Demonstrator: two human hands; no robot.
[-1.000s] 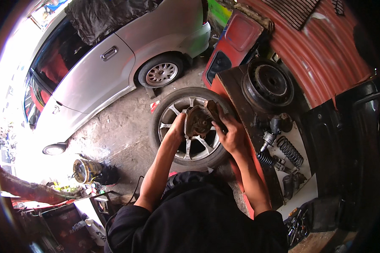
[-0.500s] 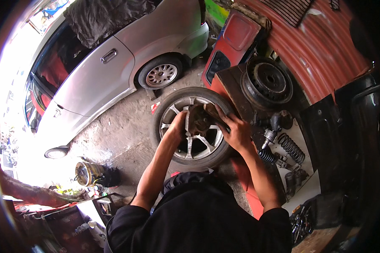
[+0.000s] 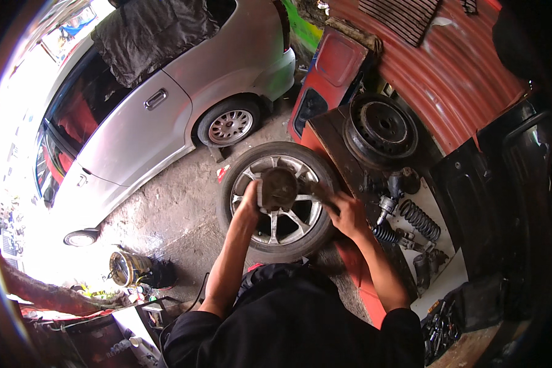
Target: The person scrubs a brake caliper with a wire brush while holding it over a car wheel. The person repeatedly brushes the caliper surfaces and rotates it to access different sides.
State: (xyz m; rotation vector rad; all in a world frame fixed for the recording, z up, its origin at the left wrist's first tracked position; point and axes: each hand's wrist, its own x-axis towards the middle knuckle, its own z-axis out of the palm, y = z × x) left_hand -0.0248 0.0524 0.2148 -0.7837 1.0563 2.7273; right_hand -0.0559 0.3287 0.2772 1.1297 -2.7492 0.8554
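Observation:
Above an alloy wheel with its tyre (image 3: 316,241) lying flat, I hold a dark, grimy round metal part (image 3: 279,189). My left hand (image 3: 249,199) is closed on its left side, by a pale flat edge. My right hand (image 3: 349,216) is closed around a dark brown, handle-like tool (image 3: 320,193) whose far end points at the part's right side. Blur hides that tool's exact kind, and I cannot tell whether it touches the part.
A silver car (image 3: 135,116) stands at the left. To the right are a bare steel rim (image 3: 383,126), a coil spring (image 3: 419,221) among suspension parts, and several hand tools (image 3: 440,331). A red vehicle panel (image 3: 334,64) leans beyond. A bucket-like container (image 3: 129,268) sits at lower left.
The round part has turned, showing a broader round face. My right hand has moved slightly down and away from it, its fingers now curled round the tool. The whole view has shifted slightly.

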